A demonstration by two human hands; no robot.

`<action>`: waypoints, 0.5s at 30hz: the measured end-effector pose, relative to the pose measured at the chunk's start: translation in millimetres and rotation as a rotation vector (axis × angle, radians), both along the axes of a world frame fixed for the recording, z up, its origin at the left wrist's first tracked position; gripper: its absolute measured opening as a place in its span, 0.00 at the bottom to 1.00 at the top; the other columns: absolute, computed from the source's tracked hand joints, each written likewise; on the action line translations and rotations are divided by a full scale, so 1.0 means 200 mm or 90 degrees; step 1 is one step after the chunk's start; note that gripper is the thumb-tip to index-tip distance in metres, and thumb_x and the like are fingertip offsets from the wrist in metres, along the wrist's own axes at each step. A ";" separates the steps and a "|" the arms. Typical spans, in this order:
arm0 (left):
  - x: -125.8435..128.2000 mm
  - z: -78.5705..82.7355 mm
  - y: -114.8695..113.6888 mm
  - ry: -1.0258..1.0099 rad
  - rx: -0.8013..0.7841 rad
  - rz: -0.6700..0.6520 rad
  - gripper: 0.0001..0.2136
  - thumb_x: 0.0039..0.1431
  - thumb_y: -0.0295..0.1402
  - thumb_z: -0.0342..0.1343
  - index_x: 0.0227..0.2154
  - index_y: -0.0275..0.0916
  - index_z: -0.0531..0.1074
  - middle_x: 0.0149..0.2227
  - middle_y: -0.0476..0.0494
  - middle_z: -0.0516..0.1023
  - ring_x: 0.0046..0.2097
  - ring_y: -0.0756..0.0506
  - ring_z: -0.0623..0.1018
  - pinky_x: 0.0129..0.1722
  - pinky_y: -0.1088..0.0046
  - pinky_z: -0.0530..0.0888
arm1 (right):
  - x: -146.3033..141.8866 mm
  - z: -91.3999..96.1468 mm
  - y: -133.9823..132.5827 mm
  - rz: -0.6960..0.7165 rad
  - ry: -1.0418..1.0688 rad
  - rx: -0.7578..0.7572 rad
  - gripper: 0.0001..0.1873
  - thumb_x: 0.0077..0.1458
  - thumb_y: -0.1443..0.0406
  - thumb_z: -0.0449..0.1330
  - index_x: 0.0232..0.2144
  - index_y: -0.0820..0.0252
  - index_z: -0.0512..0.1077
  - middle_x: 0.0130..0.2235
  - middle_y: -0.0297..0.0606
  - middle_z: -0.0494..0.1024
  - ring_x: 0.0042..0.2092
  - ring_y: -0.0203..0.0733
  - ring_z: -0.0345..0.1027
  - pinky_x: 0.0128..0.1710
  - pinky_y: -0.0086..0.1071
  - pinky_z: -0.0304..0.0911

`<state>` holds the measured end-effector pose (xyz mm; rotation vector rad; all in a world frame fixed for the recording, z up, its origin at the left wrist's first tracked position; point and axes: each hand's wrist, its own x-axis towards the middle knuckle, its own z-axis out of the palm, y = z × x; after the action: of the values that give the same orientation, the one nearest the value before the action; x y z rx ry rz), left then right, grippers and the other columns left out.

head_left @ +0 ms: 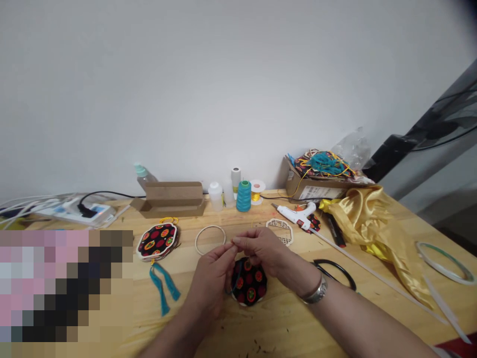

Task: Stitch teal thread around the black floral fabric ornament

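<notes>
My left hand (213, 278) and my right hand (261, 251) meet over a small black fabric disc with red and orange dots (250, 288) lying on the wooden table (283, 328). Both hands pinch at the disc's upper edge, fingertips close together; a thin thread or cord may run between them, too fine to make out. A silver bracelet (316, 294) sits on my right wrist.
A finished dotted ornament with teal tassels (158, 242) lies at left, a wooden ring (210, 239) and a carved wooden frame (280, 229) ahead. A white glue gun (298, 215), black scissors (335, 272), yellow satin (376, 223), teal thread spool (243, 196), cardboard boxes and bottles stand behind.
</notes>
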<state>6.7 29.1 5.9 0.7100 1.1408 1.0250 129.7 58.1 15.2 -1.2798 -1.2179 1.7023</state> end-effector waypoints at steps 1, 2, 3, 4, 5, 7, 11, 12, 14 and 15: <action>0.00 0.00 0.00 0.007 0.000 0.001 0.11 0.45 0.40 0.59 0.24 0.35 0.73 0.12 0.59 0.54 0.16 0.57 0.51 0.14 0.81 0.48 | -0.01 0.00 0.01 -0.013 -0.027 0.020 0.11 0.45 0.60 0.58 0.22 0.63 0.67 0.17 0.25 0.56 0.18 0.26 0.45 0.16 0.24 0.43; 0.00 0.00 0.00 0.013 0.000 0.003 0.12 0.45 0.40 0.59 0.26 0.34 0.73 0.12 0.60 0.53 0.16 0.57 0.51 0.14 0.81 0.48 | -0.01 0.00 0.02 -0.024 -0.048 0.036 0.11 0.45 0.60 0.58 0.22 0.63 0.67 0.17 0.25 0.57 0.17 0.27 0.45 0.16 0.24 0.44; 0.00 0.00 0.00 0.019 -0.002 0.006 0.12 0.44 0.40 0.59 0.27 0.34 0.74 0.12 0.60 0.53 0.16 0.57 0.52 0.14 0.81 0.49 | -0.02 0.00 0.03 -0.035 -0.068 0.052 0.10 0.46 0.60 0.57 0.22 0.63 0.67 0.16 0.26 0.58 0.17 0.27 0.46 0.17 0.25 0.46; -0.01 0.00 0.00 0.023 -0.006 0.008 0.13 0.44 0.40 0.60 0.27 0.34 0.74 0.12 0.60 0.53 0.16 0.57 0.52 0.14 0.81 0.49 | -0.02 0.00 0.04 -0.049 -0.092 0.076 0.11 0.46 0.61 0.57 0.21 0.63 0.67 0.17 0.26 0.59 0.18 0.28 0.48 0.18 0.25 0.48; -0.01 0.00 0.00 0.026 -0.011 0.011 0.13 0.44 0.40 0.60 0.28 0.34 0.74 0.12 0.60 0.53 0.15 0.57 0.52 0.14 0.81 0.49 | -0.01 0.00 0.05 -0.065 -0.119 0.102 0.11 0.47 0.61 0.56 0.20 0.63 0.68 0.17 0.28 0.61 0.19 0.29 0.51 0.21 0.26 0.50; -0.01 0.00 0.00 0.023 -0.018 0.017 0.14 0.43 0.41 0.60 0.29 0.34 0.74 0.12 0.60 0.53 0.15 0.57 0.52 0.14 0.81 0.49 | 0.04 0.03 0.05 -0.101 -0.170 0.165 0.09 0.47 0.62 0.57 0.22 0.62 0.70 0.22 0.32 0.66 0.25 0.33 0.58 0.27 0.28 0.54; -0.01 0.00 0.01 -0.015 -0.026 0.025 0.14 0.43 0.41 0.60 0.29 0.34 0.74 0.12 0.60 0.52 0.16 0.58 0.51 0.14 0.81 0.48 | 0.33 0.17 -0.05 -0.177 -0.554 0.421 0.11 0.51 0.61 0.53 0.34 0.57 0.72 0.36 0.38 0.73 0.37 0.41 0.64 0.38 0.33 0.56; -0.01 0.00 0.01 -0.021 -0.025 0.024 0.14 0.43 0.41 0.61 0.29 0.34 0.74 0.12 0.60 0.52 0.16 0.58 0.50 0.14 0.81 0.47 | 0.45 0.21 -0.09 -0.211 -0.688 0.443 0.13 0.53 0.60 0.51 0.36 0.57 0.72 0.38 0.41 0.73 0.39 0.43 0.65 0.38 0.34 0.57; -0.01 0.01 0.01 -0.022 -0.019 0.023 0.14 0.43 0.40 0.61 0.28 0.33 0.74 0.12 0.60 0.51 0.16 0.58 0.50 0.14 0.82 0.47 | 0.72 0.23 -0.17 -0.305 -0.942 0.393 0.17 0.54 0.58 0.48 0.37 0.61 0.71 0.38 0.47 0.73 0.40 0.49 0.66 0.38 0.37 0.58; -0.01 0.01 0.01 -0.018 -0.016 0.023 0.14 0.43 0.40 0.61 0.28 0.33 0.74 0.12 0.60 0.52 0.16 0.58 0.50 0.14 0.81 0.47 | 0.86 0.22 -0.22 -0.319 -1.037 0.316 0.19 0.54 0.58 0.47 0.37 0.62 0.71 0.38 0.50 0.73 0.40 0.51 0.67 0.37 0.38 0.58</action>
<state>4.1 30.2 7.3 0.6552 1.1432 1.0458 301.9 14.9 59.7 -2.3369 -1.6546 -0.3259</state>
